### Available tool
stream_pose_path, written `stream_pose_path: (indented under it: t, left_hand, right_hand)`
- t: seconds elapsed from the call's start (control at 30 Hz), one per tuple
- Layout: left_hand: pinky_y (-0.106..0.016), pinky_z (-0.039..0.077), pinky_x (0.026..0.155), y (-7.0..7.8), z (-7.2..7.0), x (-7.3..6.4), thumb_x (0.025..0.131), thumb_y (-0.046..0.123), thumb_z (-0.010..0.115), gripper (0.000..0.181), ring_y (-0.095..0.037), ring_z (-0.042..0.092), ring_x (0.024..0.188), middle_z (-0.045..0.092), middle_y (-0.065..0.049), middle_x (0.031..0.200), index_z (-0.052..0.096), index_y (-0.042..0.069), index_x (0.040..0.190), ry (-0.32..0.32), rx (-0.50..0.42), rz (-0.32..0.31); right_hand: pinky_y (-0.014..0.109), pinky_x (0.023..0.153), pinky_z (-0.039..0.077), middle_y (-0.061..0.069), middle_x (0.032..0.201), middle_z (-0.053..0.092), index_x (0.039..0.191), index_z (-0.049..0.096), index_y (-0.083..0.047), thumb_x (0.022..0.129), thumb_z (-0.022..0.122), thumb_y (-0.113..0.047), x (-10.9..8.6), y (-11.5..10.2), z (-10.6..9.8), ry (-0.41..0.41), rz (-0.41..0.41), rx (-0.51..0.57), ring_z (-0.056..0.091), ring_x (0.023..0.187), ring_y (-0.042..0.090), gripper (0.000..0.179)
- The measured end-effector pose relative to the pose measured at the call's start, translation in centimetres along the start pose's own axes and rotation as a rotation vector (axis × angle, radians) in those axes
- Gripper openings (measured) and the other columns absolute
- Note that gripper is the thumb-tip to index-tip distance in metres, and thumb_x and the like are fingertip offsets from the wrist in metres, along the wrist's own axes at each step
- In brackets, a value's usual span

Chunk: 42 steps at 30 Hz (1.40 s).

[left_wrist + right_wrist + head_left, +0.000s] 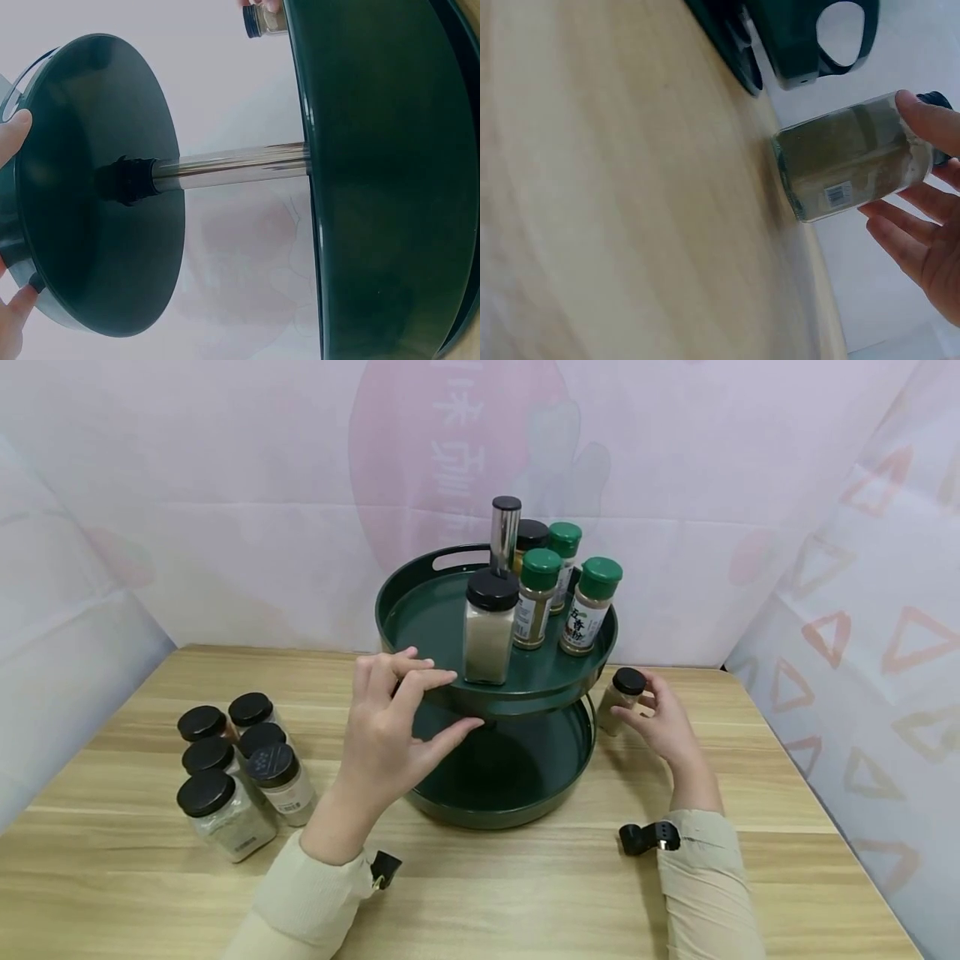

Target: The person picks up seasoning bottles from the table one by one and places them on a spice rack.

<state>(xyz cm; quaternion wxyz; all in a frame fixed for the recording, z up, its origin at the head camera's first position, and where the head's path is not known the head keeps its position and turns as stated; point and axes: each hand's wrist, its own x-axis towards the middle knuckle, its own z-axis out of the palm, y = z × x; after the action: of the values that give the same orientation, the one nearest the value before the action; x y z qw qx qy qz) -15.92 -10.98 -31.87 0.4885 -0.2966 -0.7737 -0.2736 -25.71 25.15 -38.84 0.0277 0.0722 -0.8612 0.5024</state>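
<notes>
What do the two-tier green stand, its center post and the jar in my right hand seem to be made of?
The two-tier stand looks like painted metal, possibly plastic: smooth, dark green, softly glossy. Its center post seems polished metal, given the bright streaks. The powder jar could be clear glass or plastic; contents show through.

Left hand (13, 136) right on upper green tray (112, 255) edge, underside showing. Shiny post (240, 166) links lower tray (390, 187). Black-capped jar (271, 21) peeks past lower tray's edge, right-hand fingers (273, 4) on it.
</notes>
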Motion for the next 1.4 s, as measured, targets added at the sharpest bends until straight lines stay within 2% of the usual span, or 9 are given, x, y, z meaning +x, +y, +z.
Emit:
stream_pose_path:
  t: [0.33, 0.5, 0.57, 0.67, 0.73, 0.8, 0.97, 1.2, 1.4]
  left_hand:
    - [-0.051, 0.045, 0.098, 0.1, 0.1, 0.2, 0.061, 0.022, 0.097, 0.058, -0.040, 0.052, 0.112, 0.057, -0.021, 0.107, 0.065, 0.002, 0.105, -0.003, -0.008, 0.007]
    - [-0.052, 0.045, 0.098, 0.1, 0.1, 0.3, 0.061, 0.022, 0.097, 0.058, -0.040, 0.053, 0.111, 0.057, -0.021, 0.106, 0.065, 0.002, 0.105, 0.001, -0.011, 0.011]
    - [-0.052, 0.045, 0.097, 0.1, 0.1, 0.3, 0.061, 0.022, 0.097, 0.058, -0.040, 0.053, 0.110, 0.057, -0.021, 0.106, 0.065, 0.002, 0.105, 0.002, -0.012, 0.010]
    - [-0.052, 0.045, 0.097, 0.1, 0.1, 0.1, 0.060, 0.021, 0.097, 0.059, -0.040, 0.053, 0.111, 0.057, -0.021, 0.106, 0.065, 0.002, 0.105, 0.000, -0.013, 0.006]
    - [-0.051, 0.045, 0.097, 0.1, 0.1, 0.0, 0.060, 0.021, 0.097, 0.059, -0.040, 0.052, 0.111, 0.057, -0.021, 0.106, 0.065, 0.002, 0.105, -0.003, -0.013, 0.003]
    - [-0.051, 0.045, 0.097, 0.1, 0.1, 0.0, 0.060, 0.021, 0.097, 0.059, -0.041, 0.051, 0.112, 0.057, -0.021, 0.107, 0.065, 0.002, 0.105, -0.005, -0.013, -0.002]
    - [-0.051, 0.045, 0.096, 0.1, 0.1, -0.1, 0.060, 0.021, 0.097, 0.059, -0.041, 0.051, 0.112, 0.057, -0.021, 0.108, 0.065, 0.002, 0.105, -0.007, -0.011, -0.006]
    - [-0.051, 0.045, 0.097, 0.1, 0.0, -0.1, 0.060, 0.021, 0.097, 0.059, -0.041, 0.051, 0.112, 0.056, -0.021, 0.108, 0.065, 0.002, 0.105, -0.004, -0.012, -0.003]
    - [-0.052, 0.045, 0.096, 0.1, 0.0, 0.0, 0.060, 0.021, 0.097, 0.059, -0.041, 0.052, 0.112, 0.057, -0.021, 0.108, 0.065, 0.002, 0.105, 0.003, -0.009, -0.001]
  right_hand:
    - [0.063, 0.109, 0.041, 0.031, 0.148, 0.041, 0.148, 0.031, 0.001, 0.093, 0.068, -0.007, -0.2, 0.0, 0.4, 0.007, 0.022, -0.087, 0.044, 0.134, 0.054, 0.066]
    - [0.060, 0.108, 0.043, 0.029, 0.147, 0.045, 0.145, 0.037, 0.002, 0.093, 0.067, -0.006, -0.2, 0.0, 0.4, 0.030, 0.035, -0.090, 0.048, 0.131, 0.052, 0.061]
    - [0.053, 0.106, 0.048, 0.028, 0.145, 0.048, 0.144, 0.040, 0.003, 0.092, 0.068, -0.004, -0.2, 0.1, 0.5, 0.039, 0.030, -0.078, 0.051, 0.129, 0.050, 0.059]
    - [0.032, 0.095, 0.053, 0.027, 0.143, 0.051, 0.143, 0.043, 0.003, 0.091, 0.069, -0.002, -0.3, 0.3, 0.6, 0.049, 0.025, -0.056, 0.054, 0.126, 0.048, 0.058]
    - [0.019, 0.088, 0.051, 0.026, 0.143, 0.052, 0.143, 0.044, 0.002, 0.090, 0.070, -0.002, -0.4, 0.4, 0.6, 0.056, 0.025, -0.048, 0.056, 0.125, 0.047, 0.059]
    - [0.012, 0.083, 0.047, 0.026, 0.142, 0.052, 0.143, 0.044, 0.001, 0.090, 0.070, -0.002, -0.4, 0.4, 0.6, 0.063, 0.023, -0.040, 0.056, 0.124, 0.046, 0.059]
    - [0.011, 0.082, 0.046, 0.026, 0.142, 0.052, 0.144, 0.045, -0.001, 0.090, 0.070, -0.003, -0.5, 0.5, 0.5, 0.078, 0.025, -0.033, 0.056, 0.124, 0.045, 0.060]
    - [0.019, 0.087, 0.048, 0.024, 0.143, 0.053, 0.145, 0.044, -0.002, 0.091, 0.070, -0.005, -0.6, 0.3, 0.0, 0.082, 0.043, -0.049, 0.056, 0.125, 0.044, 0.060]
    - [0.014, 0.084, 0.047, 0.025, 0.141, 0.054, 0.146, 0.044, -0.002, 0.091, 0.071, -0.007, -0.7, -0.4, -0.4, 0.082, 0.017, -0.044, 0.056, 0.124, 0.043, 0.062]
